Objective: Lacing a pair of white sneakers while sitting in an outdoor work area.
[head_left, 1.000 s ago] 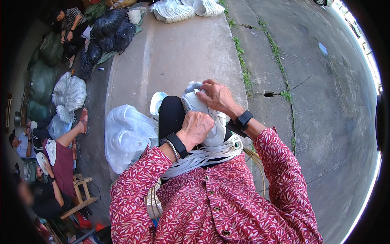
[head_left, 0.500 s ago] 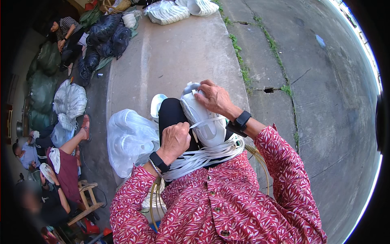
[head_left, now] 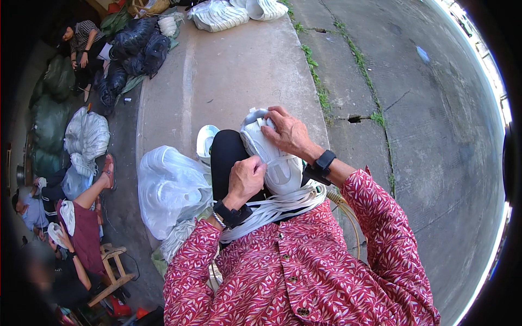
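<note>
A white mesh sneaker (head_left: 284,176) rests on my lap, its toe end toward my body. My right hand (head_left: 293,133) grips it at the far end, fingers hooked over the collar. Beside the shoe's left side, my left hand (head_left: 247,178) is closed, with its thumb and forefinger pinching a white shoelace (head_left: 278,160) that crosses the upper. A thick bundle of loose white laces (head_left: 272,209) lies across my lap beneath the toe. My black-clad knee (head_left: 225,149) stands left of the shoe.
Another white shoe (head_left: 206,140) stands beyond my knee, next to a clear plastic bag (head_left: 168,190) of white pieces. To the left, several people sit near a wooden stool (head_left: 115,274), wrapped white bundles (head_left: 87,136) and dark bags (head_left: 133,46). More white bundles (head_left: 220,14) lie far ahead.
My left hand has moved right, closer to the shoe, and the pulled-out stretch of lace has shortened. The right hand keeps its grip on the collar. The view has shifted slightly.
</note>
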The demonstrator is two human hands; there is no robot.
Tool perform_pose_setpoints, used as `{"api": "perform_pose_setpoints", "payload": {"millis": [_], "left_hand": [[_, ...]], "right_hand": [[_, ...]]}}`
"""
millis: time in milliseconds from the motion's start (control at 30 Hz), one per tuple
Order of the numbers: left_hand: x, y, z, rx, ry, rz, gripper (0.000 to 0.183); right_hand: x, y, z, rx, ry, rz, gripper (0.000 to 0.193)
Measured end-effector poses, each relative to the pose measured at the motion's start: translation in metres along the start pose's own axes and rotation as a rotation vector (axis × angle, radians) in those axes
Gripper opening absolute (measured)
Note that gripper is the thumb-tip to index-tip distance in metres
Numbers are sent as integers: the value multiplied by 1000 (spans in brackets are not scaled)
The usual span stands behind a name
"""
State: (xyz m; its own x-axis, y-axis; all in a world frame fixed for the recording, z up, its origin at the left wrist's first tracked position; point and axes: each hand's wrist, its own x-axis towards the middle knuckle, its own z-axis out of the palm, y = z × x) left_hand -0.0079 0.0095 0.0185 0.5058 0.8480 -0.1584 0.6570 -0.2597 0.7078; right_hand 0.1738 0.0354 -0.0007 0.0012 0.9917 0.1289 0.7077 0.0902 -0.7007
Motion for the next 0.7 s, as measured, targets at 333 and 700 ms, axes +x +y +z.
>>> {"api": "perform_pose_setpoints", "payload": {"millis": [333,700], "left_hand": [[-112,-179,-175,852,400,-626,12],[-83,-149,-84,184,503,-245,37]], "right_hand": [[-2,0,-3,-59,18,15,37],[-25,10,0,240,89,-29,47]]}}
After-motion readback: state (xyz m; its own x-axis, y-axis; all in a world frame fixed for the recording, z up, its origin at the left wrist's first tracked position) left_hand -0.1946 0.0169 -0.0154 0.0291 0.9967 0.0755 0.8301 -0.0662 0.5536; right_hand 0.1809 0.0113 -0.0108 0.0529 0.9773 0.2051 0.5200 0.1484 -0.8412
